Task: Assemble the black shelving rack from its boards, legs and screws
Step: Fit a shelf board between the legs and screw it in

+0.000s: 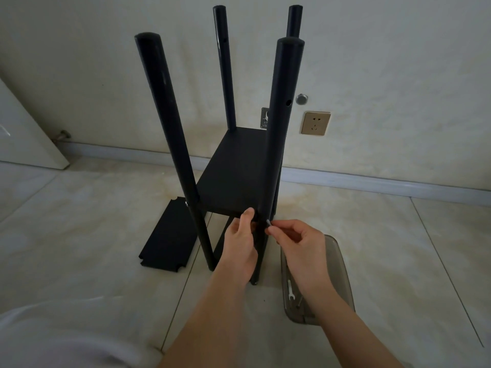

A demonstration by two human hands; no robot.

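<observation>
Right hand (297, 239) pinched a screw (267, 223) at front leg (276, 155); left hand (240, 235) gripped shelf board (233, 176). Risk: misaligned hole, screw could cross-thread or drop.

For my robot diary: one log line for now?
left hand steadies board | right hand pinches screw at near-right leg

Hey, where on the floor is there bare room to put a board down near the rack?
Bare tiles lie left of the loose board toward the door, and right of the tray up to the skirting. It is crowded at the rack's near legs, between board and tray, where both hands work.
</observation>
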